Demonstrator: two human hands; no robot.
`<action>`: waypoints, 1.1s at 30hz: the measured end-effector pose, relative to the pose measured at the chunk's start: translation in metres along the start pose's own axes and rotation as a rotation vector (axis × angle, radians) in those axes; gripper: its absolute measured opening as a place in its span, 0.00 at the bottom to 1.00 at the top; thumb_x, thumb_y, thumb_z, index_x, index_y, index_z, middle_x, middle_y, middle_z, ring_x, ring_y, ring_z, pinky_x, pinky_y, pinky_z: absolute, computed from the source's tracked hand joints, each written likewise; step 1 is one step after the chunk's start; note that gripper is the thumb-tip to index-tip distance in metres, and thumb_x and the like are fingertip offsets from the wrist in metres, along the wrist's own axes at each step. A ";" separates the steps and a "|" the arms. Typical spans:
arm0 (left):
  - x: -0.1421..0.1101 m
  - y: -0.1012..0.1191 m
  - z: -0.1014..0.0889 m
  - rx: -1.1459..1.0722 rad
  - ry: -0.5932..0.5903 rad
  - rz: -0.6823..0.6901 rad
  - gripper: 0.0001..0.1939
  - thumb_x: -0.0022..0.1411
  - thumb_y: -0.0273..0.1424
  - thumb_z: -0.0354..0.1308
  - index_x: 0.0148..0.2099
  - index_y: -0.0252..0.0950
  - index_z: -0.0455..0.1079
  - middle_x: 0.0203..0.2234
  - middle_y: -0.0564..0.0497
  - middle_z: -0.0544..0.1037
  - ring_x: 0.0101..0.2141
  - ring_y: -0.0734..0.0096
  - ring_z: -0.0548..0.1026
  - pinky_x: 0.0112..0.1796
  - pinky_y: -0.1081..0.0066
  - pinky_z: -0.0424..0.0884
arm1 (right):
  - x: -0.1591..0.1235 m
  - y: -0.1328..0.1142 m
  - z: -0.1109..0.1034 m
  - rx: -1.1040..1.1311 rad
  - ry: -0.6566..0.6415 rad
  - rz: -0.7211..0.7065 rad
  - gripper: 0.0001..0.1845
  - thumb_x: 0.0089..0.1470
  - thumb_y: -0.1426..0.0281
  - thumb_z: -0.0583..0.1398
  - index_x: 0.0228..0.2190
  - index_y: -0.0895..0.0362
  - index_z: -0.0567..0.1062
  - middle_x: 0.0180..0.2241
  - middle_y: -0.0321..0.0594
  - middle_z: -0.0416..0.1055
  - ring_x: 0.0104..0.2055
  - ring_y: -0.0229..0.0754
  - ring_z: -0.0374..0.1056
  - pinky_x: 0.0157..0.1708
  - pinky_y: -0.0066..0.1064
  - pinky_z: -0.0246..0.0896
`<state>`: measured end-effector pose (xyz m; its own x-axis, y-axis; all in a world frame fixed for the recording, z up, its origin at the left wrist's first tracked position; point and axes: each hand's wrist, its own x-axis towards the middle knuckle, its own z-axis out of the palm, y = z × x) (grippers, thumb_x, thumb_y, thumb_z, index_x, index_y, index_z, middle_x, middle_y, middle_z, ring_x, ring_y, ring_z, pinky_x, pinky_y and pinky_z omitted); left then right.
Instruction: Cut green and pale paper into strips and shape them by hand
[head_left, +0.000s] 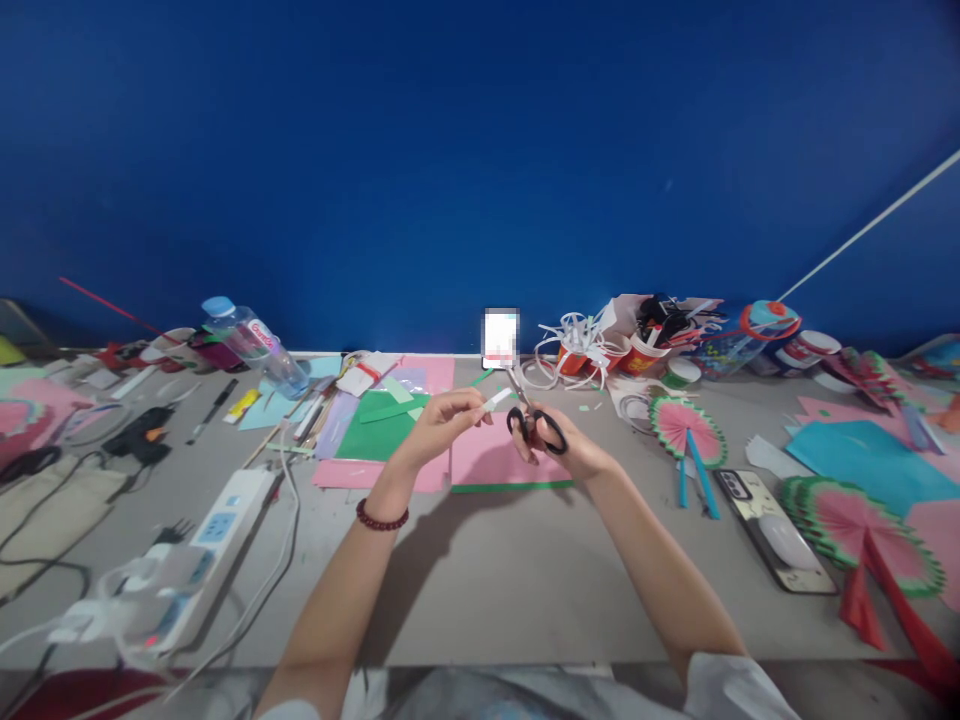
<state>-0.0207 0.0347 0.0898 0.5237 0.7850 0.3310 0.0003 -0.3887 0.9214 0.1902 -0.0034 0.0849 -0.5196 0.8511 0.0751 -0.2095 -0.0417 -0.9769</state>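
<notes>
My left hand pinches a small white strip between thumb and fingertips, above the table's middle. To its right, my right hand grips black-handled scissors, fingers in the loops and the blades pointing away from me. The blades are close to the strip's free end; whether they touch it I cannot tell. Beneath both hands lies a pink paper sheet with a green strip along its near edge. A phone-like screen, blurred out, stands upright behind the hands.
Left are green paper, a plastic bottle, a glue gun and a power strip with trailing cables. Right are cups of strips and tools, watermelon paper fans, a phone and blue paper. A blue wall rises behind.
</notes>
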 end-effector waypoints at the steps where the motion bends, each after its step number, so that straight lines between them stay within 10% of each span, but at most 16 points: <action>1: 0.000 -0.001 0.000 -0.011 -0.009 -0.008 0.15 0.62 0.38 0.55 0.28 0.35 0.72 0.28 0.48 0.73 0.32 0.70 0.70 0.35 0.70 0.66 | 0.001 0.000 -0.001 -0.009 0.058 -0.013 0.28 0.46 0.46 0.62 0.33 0.56 0.63 0.21 0.32 0.65 0.20 0.34 0.57 0.21 0.28 0.51; 9: 0.001 -0.005 0.004 -0.004 -0.086 -0.058 0.14 0.62 0.37 0.55 0.29 0.34 0.74 0.28 0.48 0.73 0.29 0.73 0.68 0.31 0.72 0.65 | 0.012 0.013 -0.026 -0.441 0.714 -0.087 0.18 0.41 0.61 0.68 0.27 0.56 0.66 0.23 0.34 0.68 0.22 0.33 0.58 0.21 0.26 0.51; 20: 0.002 -0.004 0.011 0.005 -0.162 -0.115 0.13 0.61 0.35 0.55 0.28 0.35 0.73 0.33 0.46 0.76 0.36 0.67 0.74 0.37 0.68 0.69 | 0.008 0.016 -0.036 -0.366 0.200 0.105 0.20 0.41 0.61 0.68 0.31 0.56 0.66 0.23 0.31 0.68 0.19 0.31 0.59 0.19 0.25 0.55; 24: 0.004 -0.011 0.009 0.114 0.007 -0.103 0.13 0.61 0.37 0.56 0.28 0.36 0.75 0.46 0.44 0.73 0.48 0.62 0.71 0.44 0.66 0.67 | 0.007 0.021 -0.053 -0.529 0.347 0.042 0.14 0.44 0.65 0.65 0.31 0.56 0.68 0.26 0.34 0.70 0.26 0.37 0.68 0.28 0.29 0.61; 33: 0.003 -0.024 0.001 0.116 0.236 -0.227 0.15 0.59 0.42 0.59 0.35 0.36 0.77 0.31 0.49 0.75 0.30 0.71 0.69 0.33 0.71 0.64 | 0.009 0.063 -0.106 -1.087 0.787 0.142 0.09 0.49 0.72 0.61 0.35 0.55 0.73 0.36 0.44 0.77 0.37 0.46 0.71 0.36 0.34 0.61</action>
<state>-0.0185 0.0461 0.0685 0.2879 0.9422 0.1711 0.1980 -0.2334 0.9520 0.2602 0.0573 0.0030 0.2039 0.9613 0.1854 0.7535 -0.0332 -0.6566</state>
